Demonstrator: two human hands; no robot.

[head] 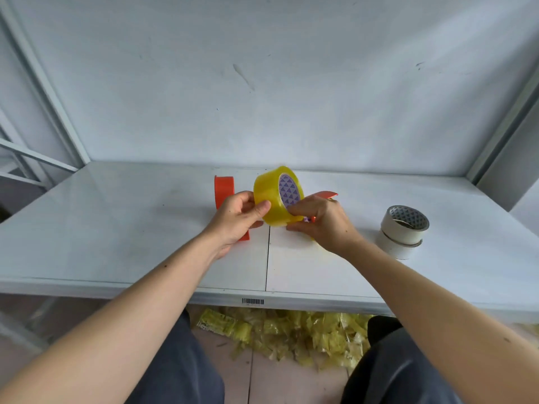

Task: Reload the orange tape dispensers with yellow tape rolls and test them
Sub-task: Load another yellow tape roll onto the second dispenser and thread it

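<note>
A yellow tape roll [269,196] with a purple-patterned core is held upright above the white table [116,223], between both hands. My left hand [237,218] grips its left side, thumb on the outer face. My right hand [319,221] holds its right side, fingers at the core edge. One orange tape dispenser [224,185] stands behind my left hand, partly hidden. Part of another orange dispenser [326,194] shows behind my right hand.
Two stacked empty white tape cores [402,230] sit on the table to the right. A heap of yellow tape scraps [291,330] lies on the floor under the table's front edge. Metal shelf posts frame both sides.
</note>
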